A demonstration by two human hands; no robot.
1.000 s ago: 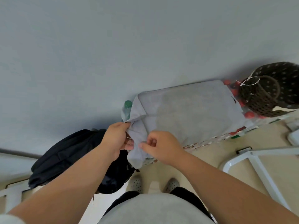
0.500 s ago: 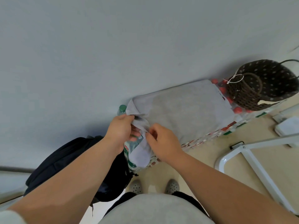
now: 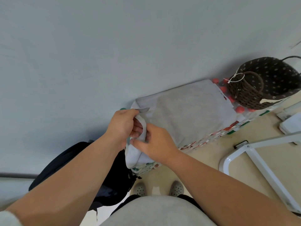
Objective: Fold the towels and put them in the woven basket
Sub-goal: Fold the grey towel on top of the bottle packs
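A light grey towel [image 3: 187, 111] lies spread over packs of bottled water against the wall. Its near left end hangs down over the pack's edge. My left hand [image 3: 123, 126] grips that end at its upper corner. My right hand [image 3: 154, 144] pinches the same edge just below and to the right. The dark brown woven basket [image 3: 254, 88] with a dotted lining stands on the packs to the right of the towel, with a white tag tied to its handle.
Packs of water bottles with red caps [image 3: 239, 109] carry the towel and basket. A black backpack [image 3: 84, 173] sits on the floor to the left. A white metal frame [image 3: 254, 162] stands at the right. My shoes [image 3: 176, 188] show below.
Both hands have drawn closer together on the towel's left end, bunching the edge between them. The camera has shifted, so the basket shows more fully.
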